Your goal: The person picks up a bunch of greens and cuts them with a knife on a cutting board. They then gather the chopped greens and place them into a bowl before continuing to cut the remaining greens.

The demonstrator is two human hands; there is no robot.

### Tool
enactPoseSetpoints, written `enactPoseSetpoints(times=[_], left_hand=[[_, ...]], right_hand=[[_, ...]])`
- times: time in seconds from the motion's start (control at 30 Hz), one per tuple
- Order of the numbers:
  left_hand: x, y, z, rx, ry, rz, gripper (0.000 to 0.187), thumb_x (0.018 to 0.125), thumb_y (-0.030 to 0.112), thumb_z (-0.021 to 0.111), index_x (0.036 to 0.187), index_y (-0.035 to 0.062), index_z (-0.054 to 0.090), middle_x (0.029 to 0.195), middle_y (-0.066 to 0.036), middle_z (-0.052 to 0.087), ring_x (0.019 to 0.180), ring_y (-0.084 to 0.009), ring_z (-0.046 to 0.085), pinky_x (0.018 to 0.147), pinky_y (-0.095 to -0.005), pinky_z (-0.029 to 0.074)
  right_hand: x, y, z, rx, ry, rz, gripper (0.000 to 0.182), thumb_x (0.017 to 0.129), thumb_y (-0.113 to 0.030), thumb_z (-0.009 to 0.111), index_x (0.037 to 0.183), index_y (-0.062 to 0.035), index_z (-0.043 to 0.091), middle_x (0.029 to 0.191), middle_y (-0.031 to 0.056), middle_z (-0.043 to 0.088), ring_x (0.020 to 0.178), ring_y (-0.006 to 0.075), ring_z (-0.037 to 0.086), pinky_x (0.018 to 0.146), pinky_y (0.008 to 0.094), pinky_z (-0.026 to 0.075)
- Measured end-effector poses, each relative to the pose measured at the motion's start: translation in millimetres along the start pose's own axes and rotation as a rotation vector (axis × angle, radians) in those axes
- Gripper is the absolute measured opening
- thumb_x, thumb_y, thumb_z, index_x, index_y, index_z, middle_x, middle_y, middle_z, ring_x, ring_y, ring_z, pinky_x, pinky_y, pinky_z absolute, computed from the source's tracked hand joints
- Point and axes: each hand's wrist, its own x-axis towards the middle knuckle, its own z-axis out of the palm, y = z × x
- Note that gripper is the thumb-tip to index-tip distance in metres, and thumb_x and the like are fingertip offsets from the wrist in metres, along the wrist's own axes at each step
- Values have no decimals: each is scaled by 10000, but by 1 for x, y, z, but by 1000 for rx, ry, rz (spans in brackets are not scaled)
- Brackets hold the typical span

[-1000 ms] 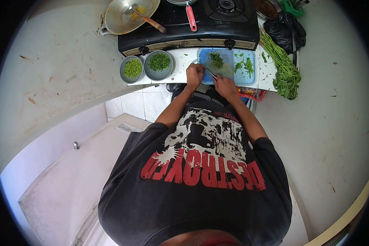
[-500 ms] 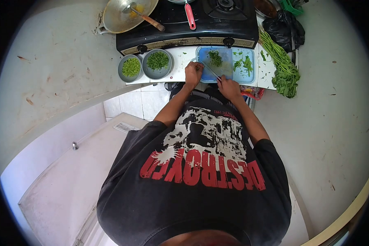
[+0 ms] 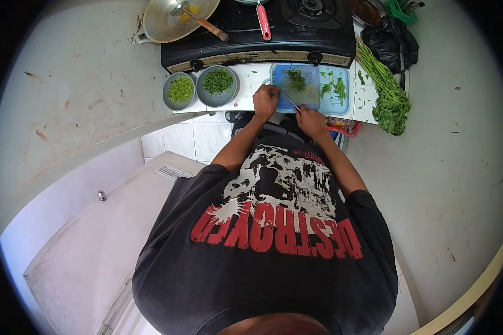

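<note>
My right hand (image 3: 311, 121) is closed round the handle of a knife (image 3: 288, 99), whose blade slants up and left over a blue cutting board (image 3: 312, 105). The blade's tip end lies beside my left hand (image 3: 266, 100). That hand is closed at the board's left edge, its fingers curled over something mostly hidden, perhaps a dark green bit. Chopped dark green leaves (image 3: 296, 80) sit in a small heap on the board, above the blade. Larger loose leaves (image 3: 335, 89) lie on the board's lighter right part.
Left of the board stand a bowl of chopped dark greens (image 3: 217, 82) and a bowl of lighter green pieces (image 3: 180, 89). Behind is a black gas stove (image 3: 246, 42) with a wok (image 3: 159, 22) and a red-handled pan (image 3: 263, 23). At right lie a leafy bunch (image 3: 390, 100) and a black plastic bag (image 3: 390, 42).
The whole view has shifted slightly, so the counter things appear a little further right and lower. Both hands and the knife keep nearly the same places on the board.
</note>
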Motion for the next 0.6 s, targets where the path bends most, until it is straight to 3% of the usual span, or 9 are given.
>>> enactPoseSetpoints(times=[0.13,0.23,0.43,0.6], left_hand=[[-1,-1,-3,34,-36,62,97,835,138,716,843,49,753,868,-133,705,749,-319,685,698,-414,528],[0,-1,-12,145,-95,270,88,856,140,700,876,71,751,892,-102,694,796,-297,663,732,-428,497],[-1,-1,-18,213,-162,358,90,869,115,671,915,87,743,918,-75,683,873,-282,650,795,-425,466],[0,-4,-17,144,-171,296,84,865,116,670,905,88,739,900,-79,685,860,-294,650,778,-440,464]], right_hand=[[-10,11,1,2,14,1,329,968,-324,545,1023,-1,578,698,233,671,658,434,679,624,534,556],[-7,13,0,2,6,23,325,971,-324,546,1021,-4,574,703,234,671,664,434,679,625,536,555],[9,17,3,28,80,93,333,975,-345,537,977,-15,584,711,237,674,665,431,685,617,524,560],[2,15,-2,71,88,111,329,976,-340,544,995,-13,574,704,244,667,670,451,674,633,553,547]])
